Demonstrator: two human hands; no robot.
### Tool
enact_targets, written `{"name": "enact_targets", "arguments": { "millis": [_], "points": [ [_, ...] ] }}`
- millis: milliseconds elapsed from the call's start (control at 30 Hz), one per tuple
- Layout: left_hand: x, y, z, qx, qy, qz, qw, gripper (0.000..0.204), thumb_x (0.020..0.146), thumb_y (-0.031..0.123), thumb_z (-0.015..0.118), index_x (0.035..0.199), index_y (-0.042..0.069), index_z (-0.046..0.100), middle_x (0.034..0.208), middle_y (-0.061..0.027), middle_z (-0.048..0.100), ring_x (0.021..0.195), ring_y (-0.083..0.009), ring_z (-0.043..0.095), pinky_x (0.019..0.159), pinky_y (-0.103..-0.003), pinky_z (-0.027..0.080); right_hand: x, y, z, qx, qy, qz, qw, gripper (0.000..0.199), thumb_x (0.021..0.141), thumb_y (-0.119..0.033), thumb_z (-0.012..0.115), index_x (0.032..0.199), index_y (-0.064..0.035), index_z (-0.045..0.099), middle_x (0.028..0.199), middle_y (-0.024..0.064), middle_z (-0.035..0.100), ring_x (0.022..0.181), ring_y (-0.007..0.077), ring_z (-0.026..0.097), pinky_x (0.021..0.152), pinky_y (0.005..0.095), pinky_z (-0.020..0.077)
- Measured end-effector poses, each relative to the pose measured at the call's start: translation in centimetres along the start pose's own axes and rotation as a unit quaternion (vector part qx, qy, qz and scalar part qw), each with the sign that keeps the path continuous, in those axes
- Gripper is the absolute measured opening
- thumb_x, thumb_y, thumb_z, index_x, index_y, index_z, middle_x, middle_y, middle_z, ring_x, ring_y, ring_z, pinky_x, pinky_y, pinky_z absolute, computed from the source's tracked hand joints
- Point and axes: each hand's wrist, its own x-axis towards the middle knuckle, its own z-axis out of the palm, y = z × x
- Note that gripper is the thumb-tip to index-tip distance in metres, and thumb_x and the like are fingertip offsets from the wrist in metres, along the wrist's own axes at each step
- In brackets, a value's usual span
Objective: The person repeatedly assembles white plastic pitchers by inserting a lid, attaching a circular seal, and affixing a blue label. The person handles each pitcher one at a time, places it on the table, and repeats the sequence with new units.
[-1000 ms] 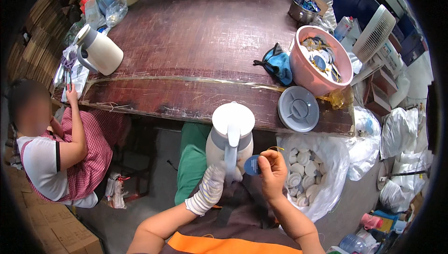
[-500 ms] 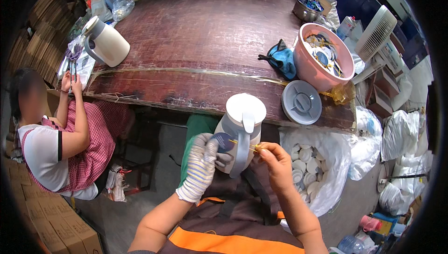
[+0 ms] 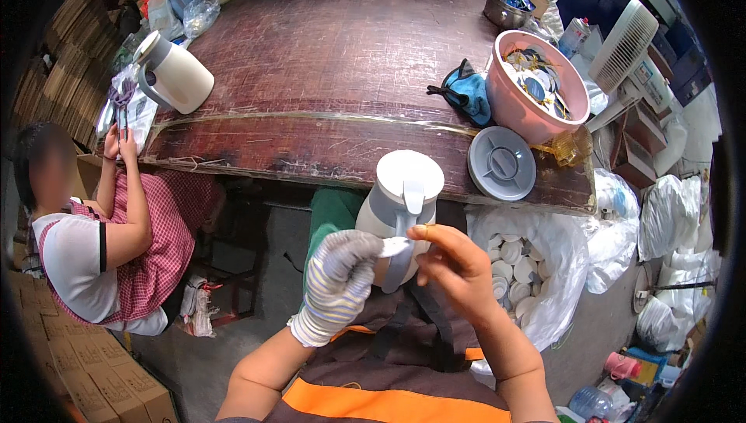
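One grey handle [image 3: 401,271] and everything crowds it now: my left hand [image 3: 338,283], in its striped glove, has thumb and fingers clamped on the tag [image 3: 395,247], and the tag has just turned over. Half a second ago its dark blue face looks up at me, gold string drawn across to my right hand [image 3: 458,271]; now a pale side shows, tipped nearly edge-on and right up against the handle, by the look of it.

My bare right hand has come in closer too — forefinger stretched out to the handle's upper part, thumb curled below. Whether those two are pinching the string or standing apart, I cannot tell; the string itself is all but lost here. So the fastening work looks to be at its fiddly middle, tag and handle brought together, but I can't see any finished loop.

The jug [image 3: 381,207] keeps its place, upright before my lap at the table [image 3: 342,50] edge, white lid [image 3: 410,174] on and handle facing me. Off to my right — the pink tub [image 3: 517,124] of more tags, the round grey dish [image 3: 502,163] beside it, both unchanged.
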Motion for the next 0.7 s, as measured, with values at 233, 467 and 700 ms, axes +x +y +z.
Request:
{"name": "enact_targets", "arguments": {
  "millis": [233, 467, 700],
  "points": [
    [-0.9, 0.8, 1.6, -0.239, 0.024, -0.129, 0.962, 0.036, 0.087, -0.008, 0.056, 0.121, 0.004, 0.052, 0.108, -0.0057, 0.058, 0.094, -0.0103, 0.058, 0.082, -0.026, 0.049, 1.5, -1.1, 1.3, -0.295, 0.018, -0.164, 0.941, 0.044, 0.076, -0.001, 0.074, 0.118, -0.0079, 0.063, 0.096, 0.0108, 0.067, 0.087, 0.0259, 0.066, 0.069, 0.0329, 0.0528],
    [-2.7, -1.5, 3.7, -0.363, -0.06, -0.381, 0.848, 0.029, 0.09, 0.01, 0.064, 0.117, 0.004, 0.057, 0.098, -0.0029, 0.063, 0.083, -0.0104, 0.06, 0.072, -0.025, 0.049, 3.2, 0.6, -0.2, -0.255, 0.16, -0.103, 0.948, 0.025, 0.083, -0.007, 0.07, 0.107, -0.0055, 0.064, 0.086, 0.0047, 0.065, 0.076, 0.0157, 0.06, 0.067, 0.0287, 0.0476],
    [-0.1, 0.9, 0.5, -0.409, 0.012, -0.459, 0.789, 0.021, 0.089, 0.019, 0.069, 0.101, 0.005, 0.06, 0.066, 0.0032, 0.053, 0.053, -0.0056, 0.047, 0.049, -0.02, 0.037, 3.3, 5.4, -5.4, -0.057, 0.24, -0.011, 0.969, 0.011, 0.09, -0.007, 0.065, 0.098, -0.0024, 0.059, 0.086, -0.0026, 0.059, 0.078, 0.0051, 0.053, 0.072, 0.02, 0.0443]
  ]
}}
